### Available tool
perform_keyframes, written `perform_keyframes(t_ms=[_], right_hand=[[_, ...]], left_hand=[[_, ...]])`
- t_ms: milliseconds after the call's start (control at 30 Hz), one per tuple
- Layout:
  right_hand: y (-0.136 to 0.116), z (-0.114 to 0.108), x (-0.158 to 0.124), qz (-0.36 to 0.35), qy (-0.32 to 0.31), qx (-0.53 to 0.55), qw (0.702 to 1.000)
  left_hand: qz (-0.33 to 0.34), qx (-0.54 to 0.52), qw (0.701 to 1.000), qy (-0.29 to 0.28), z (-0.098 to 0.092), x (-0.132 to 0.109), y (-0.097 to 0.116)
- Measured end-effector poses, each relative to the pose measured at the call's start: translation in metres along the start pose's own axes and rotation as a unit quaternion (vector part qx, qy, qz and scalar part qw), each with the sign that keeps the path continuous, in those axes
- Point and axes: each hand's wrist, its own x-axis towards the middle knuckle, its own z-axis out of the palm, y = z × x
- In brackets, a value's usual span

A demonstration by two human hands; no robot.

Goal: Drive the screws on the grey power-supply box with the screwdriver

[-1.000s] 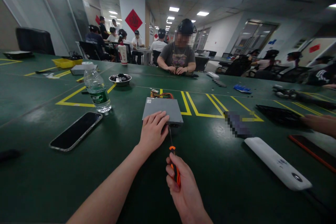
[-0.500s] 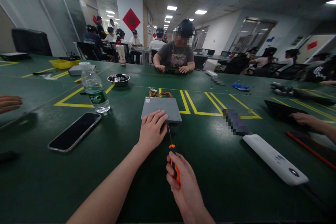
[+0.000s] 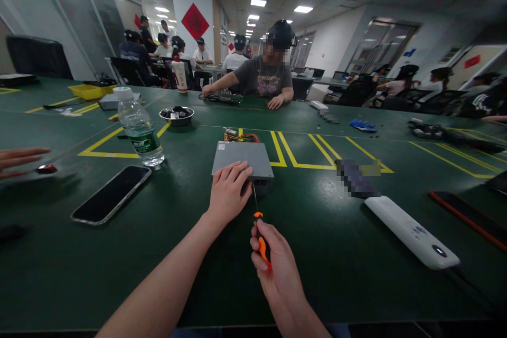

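Note:
A grey metal box (image 3: 241, 156) with a white label lies on the green table, and a bundle of coloured wires (image 3: 241, 137) comes out behind it. My left hand (image 3: 231, 187) rests on the box's near edge, fingers spread a little over its top. Below it, my right hand (image 3: 273, 253) is wrapped round the handle of an orange and black screwdriver (image 3: 263, 248). The screwdriver's shaft points away from me to the near side of the box; whether its tip sits in a screw cannot be made out.
Left of the box stand a water bottle (image 3: 142, 132), a phone (image 3: 112, 194) and a metal bowl (image 3: 176, 116) of small dark parts. On the right lies a white device (image 3: 412, 232). Another person's hand (image 3: 24, 158) is at the left edge; a person (image 3: 269, 74) sits opposite.
My hands keep their places at the box; the screwdriver handle has turned slightly. The person opposite has reached out to the left. A hand at the right has gone from view.

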Motion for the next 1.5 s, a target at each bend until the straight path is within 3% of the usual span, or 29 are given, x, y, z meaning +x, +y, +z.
perform_keyframes(t_ms=[200, 433, 633, 867, 1067, 1267, 1500], right_hand=[[-0.003, 0.001, 0.0039, 0.096, -0.001, 0.072, 0.993], [0.0005, 0.0058, -0.001, 0.014, 0.017, 0.011, 1.0], [0.0028, 0.0057, -0.002, 0.075, 0.008, 0.038, 0.996], [0.0015, 0.0028, -0.0031, 0.017, 0.024, 0.021, 0.999], [-0.0019, 0.005, 0.0009, 0.087, 0.032, 0.055, 0.994], [0.0022, 0.0022, 0.0011, 0.016, 0.025, 0.035, 0.999], [-0.0025, 0.0027, 0.0014, 0.089, 0.028, 0.072, 0.993]], left_hand=[[-0.001, 0.002, 1.0, -0.001, -0.0001, -0.0002, 0.0], [0.001, 0.003, 1.0, 0.0, 0.0006, 0.0, 0.0], [-0.003, -0.001, 1.0, 0.001, -0.0003, 0.0005, 0.0011], [-0.003, 0.003, 1.0, 0.003, -0.0008, 0.0009, 0.0013], [-0.004, 0.004, 1.0, -0.005, 0.0007, 0.0006, 0.0002], [-0.002, 0.003, 1.0, -0.001, -0.0006, 0.0008, 0.0006], [-0.006, -0.001, 1.0, -0.002, -0.0009, 0.0008, 0.0014]])
